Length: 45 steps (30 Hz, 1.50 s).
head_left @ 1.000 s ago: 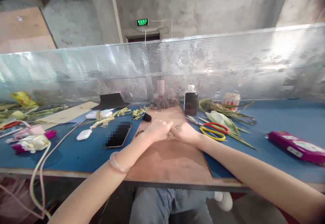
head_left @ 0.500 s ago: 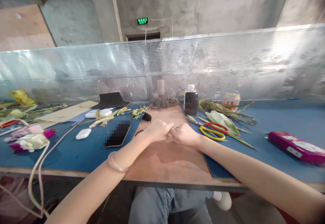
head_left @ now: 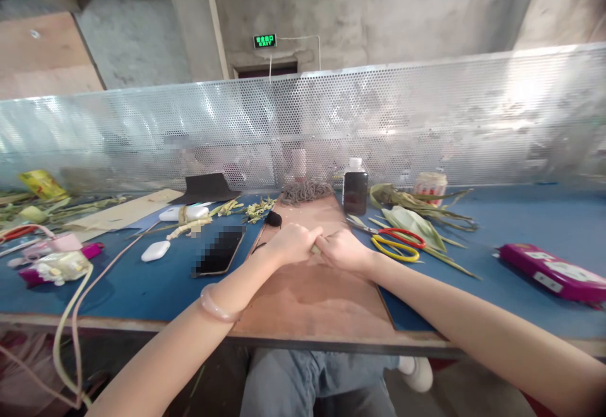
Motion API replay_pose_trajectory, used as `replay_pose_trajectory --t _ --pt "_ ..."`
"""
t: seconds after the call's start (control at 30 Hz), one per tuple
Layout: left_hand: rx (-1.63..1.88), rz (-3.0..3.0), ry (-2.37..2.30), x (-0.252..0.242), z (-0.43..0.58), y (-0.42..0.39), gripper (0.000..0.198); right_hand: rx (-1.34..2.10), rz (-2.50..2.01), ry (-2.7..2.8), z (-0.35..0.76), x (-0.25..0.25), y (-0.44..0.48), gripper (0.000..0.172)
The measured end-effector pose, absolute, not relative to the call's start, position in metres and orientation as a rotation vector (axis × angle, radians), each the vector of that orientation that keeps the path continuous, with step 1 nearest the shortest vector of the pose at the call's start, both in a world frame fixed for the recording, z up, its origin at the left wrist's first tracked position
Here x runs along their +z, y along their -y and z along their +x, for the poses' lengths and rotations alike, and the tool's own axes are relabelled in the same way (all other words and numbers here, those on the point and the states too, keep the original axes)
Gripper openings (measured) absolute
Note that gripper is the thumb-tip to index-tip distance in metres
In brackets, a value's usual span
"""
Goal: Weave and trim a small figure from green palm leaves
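Note:
My left hand [head_left: 301,244], with a pale bangle [head_left: 215,303] on its forearm, is closed and pressed against my right hand [head_left: 346,250]. Both are pinched on a small pale yellow-green piece [head_left: 315,250], of which only a bit shows between the fingers; its kind cannot be made out. They are over a brown board [head_left: 317,303] on the blue table. Right of my right hand lie scissors [head_left: 396,248] with red and yellow handles, beside a pale green husk-like leaf [head_left: 414,226].
A phone [head_left: 221,250] and a white earbud case [head_left: 156,251] lie to the left. Behind the hands are a grey cord pile [head_left: 307,192] and a dark bottle [head_left: 355,190]. Dried leaves [head_left: 421,205] and a purple packet [head_left: 552,275] are on the right. A perforated metal screen [head_left: 322,120] stands behind.
Almost nothing differs. Both hands stay pressed together over the board, with only a very slight shift of the fingers and the view.

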State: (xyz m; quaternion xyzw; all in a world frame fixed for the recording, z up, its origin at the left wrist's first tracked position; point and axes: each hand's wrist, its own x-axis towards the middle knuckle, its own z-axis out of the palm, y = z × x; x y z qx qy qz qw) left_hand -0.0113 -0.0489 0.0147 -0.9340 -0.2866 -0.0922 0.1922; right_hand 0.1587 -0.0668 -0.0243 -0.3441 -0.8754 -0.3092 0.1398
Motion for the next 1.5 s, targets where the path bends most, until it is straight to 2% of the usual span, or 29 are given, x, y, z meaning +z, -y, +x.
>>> replay_pose_trajectory --t 0.2,0.8,0.97,1.07,1.37,1.5 --pt "-0.273 -2.64 0.88 0.017 -0.009 0.054 0.035 -0.787 -0.962 2.473 0.161 -0.018 0.068 0.025" --pt "-0.353 -2.7 0.907 0.018 -0.01 0.052 0.02 -0.658 -1.073 2.436 0.159 -0.011 0.073 0.024" --pt "-0.446 -2.725 0.91 0.015 -0.016 0.042 0.021 -0.6 -1.188 2.371 0.158 -0.01 0.075 0.026" --pt "-0.601 -2.772 0.926 0.013 -0.02 0.035 0.026 -0.511 -1.192 2.227 0.156 -0.01 0.076 0.026" --pt "-1.388 -2.929 1.169 0.011 -0.018 0.026 0.051 -0.022 -1.141 1.892 0.151 -0.008 0.076 0.031" --pt "-1.477 -2.935 1.199 0.008 -0.018 0.021 0.056 0.121 -1.145 1.82 0.15 -0.009 0.074 0.031"
